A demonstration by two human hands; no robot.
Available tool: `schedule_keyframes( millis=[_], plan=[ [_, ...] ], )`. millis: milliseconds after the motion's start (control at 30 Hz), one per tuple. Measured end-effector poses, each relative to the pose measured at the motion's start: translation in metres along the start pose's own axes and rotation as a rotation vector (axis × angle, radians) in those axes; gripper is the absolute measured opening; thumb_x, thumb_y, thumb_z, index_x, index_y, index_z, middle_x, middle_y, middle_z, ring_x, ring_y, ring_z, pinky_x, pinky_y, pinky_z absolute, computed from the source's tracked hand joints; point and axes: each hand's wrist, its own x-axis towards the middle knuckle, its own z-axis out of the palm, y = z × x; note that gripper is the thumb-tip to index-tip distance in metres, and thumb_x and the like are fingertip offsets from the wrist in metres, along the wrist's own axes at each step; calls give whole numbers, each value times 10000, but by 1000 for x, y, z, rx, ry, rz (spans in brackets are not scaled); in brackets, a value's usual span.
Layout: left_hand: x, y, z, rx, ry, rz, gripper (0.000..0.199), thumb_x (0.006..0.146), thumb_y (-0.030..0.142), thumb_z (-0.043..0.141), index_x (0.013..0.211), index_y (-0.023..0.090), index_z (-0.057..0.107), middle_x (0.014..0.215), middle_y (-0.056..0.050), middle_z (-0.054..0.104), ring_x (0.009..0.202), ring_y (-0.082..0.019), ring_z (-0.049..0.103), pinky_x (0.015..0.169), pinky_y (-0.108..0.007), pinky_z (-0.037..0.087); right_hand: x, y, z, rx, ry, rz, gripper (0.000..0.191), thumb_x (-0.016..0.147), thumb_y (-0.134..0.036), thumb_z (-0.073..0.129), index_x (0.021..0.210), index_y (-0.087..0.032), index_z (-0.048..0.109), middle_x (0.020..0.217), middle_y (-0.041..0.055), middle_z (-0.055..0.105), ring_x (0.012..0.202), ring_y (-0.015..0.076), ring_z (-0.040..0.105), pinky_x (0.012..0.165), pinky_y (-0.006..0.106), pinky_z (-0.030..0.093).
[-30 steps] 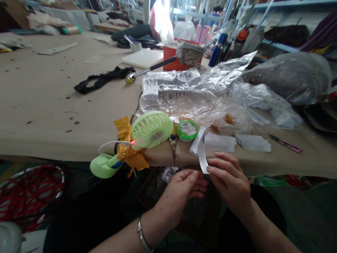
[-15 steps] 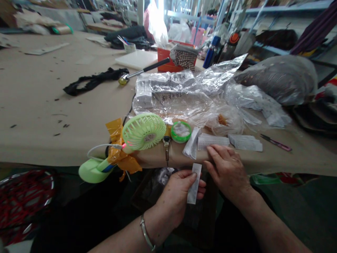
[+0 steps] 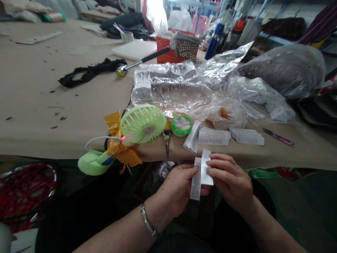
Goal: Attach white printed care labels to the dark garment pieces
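Two hands (image 3: 176,189) curl inward, each pinching a white strip (image 3: 195,184).

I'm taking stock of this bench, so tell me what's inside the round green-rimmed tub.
The green-rimmed tub holds white, fluffy wadding that looks like cotton. The wadding covers the bottom, so anything beneath it cannot be seen.

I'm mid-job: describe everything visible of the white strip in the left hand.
The white strip is narrow, flat and straight-sided, like thin paper or fabric; any print is too blurred to read. The left hand pinches it, thumb over the upper part. Slightly slanted, its upper end points toward the table. A second strip, in the right hand, is alongside; contact is unclear.
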Motion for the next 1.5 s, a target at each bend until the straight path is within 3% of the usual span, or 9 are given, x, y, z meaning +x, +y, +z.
schedule_keyframes(
  millis=[200, 467, 667, 733, 833, 967, 1200, 1367, 1500],
  plan=[
    [0, -3, 0, -164, -33, 45, 100, 736, 156, 665, 729, 60, 693, 635, -51, 649, 534, -85, 571, 512, -174, 433, -11, -14, 11, 60, -110, -126, 124, 894, -135, 554, 884, -181, 668, 924, 53, 717, 1028, 204, 614, 896, 403, 471],
    [1, -7, 2, -62, -6, 6, 95, 749, 113, 650, 822, 58, 677, 648, -57, 654, 520, -89, 579, 487, -167, 434, -17, -13, 6, 41, -149, -90, 138, 873, -147, 584, 984, -202, 646, 963, 45, 707, 1098, 228, 572, 924, 407, 478],
    [5, -5, 5, 115, 147, -87, 134, 843, 205, 589, 864, 81, 635, 715, -94, 695, 617, -165, 660, 584, -266, 529, -22, 39, -30, -445, 9, 256, 487, 912, -349, 517, 1320, -93, 446, 1226, 202, 561, 1214, 330, 461, 989, 541, 412],
    [6, -6, 7, 127, 138, -99, 133, 842, 206, 592, 858, 81, 633, 706, -89, 695, 613, -164, 663, 580, -261, 529, -27, 57, -39, -629, -39, 336, 599, 904, -472, 483, 1322, -44, 444, 1278, 247, 516, 1219, 388, 437, 976, 589, 389],
    [8, -9, 8, 125, 128, -115, 130, 843, 203, 591, 848, 79, 630, 686, -86, 690, 587, -152, 653, 559, -246, 521, -38, 72, -45, -715, -120, 333, 527, 921, -439, 466, 1299, -72, 483, 1283, 215, 540, 1198, 383, 465, 961, 579, 394],
    [9, -11, 9, 122, 128, -107, 128, 845, 195, 584, 854, 76, 629, 688, -87, 688, 596, -154, 652, 566, -250, 523, -50, 76, -51, -608, -44, 245, 297, 911, -247, 530, 1186, -144, 576, 1171, 145, 631, 1131, 299, 547, 965, 496, 428],
    [8, -10, 12, 105, 113, -110, 148, 853, 200, 561, 845, 81, 648, 692, -95, 693, 530, -135, 627, 534, -238, 499, -38, 32, -38, -111, 171, 231, 248, 839, -67, 581, 1012, -233, 640, 1022, 62, 670, 1058, 239, 610, 914, 444, 497],
    [5, -12, 7, -42, 50, 12, 112, 774, 157, 633, 803, 64, 689, 680, -69, 670, 546, -101, 590, 511, -185, 440, -28, -17, 3, 126, -11, 29, 199, 846, -84, 573, 984, -202, 651, 995, 80, 679, 1073, 246, 592, 879, 442, 521],
    [1, -12, 0, -107, 73, 83, 70, 707, 131, 667, 709, 65, 691, 674, -70, 675, 594, -105, 597, 546, -182, 432, -31, -24, 23, 103, -73, -48, 170, 873, -90, 550, 942, -194, 664, 987, 71, 699, 1084, 225, 597, 916, 435, 506]
  ],
)
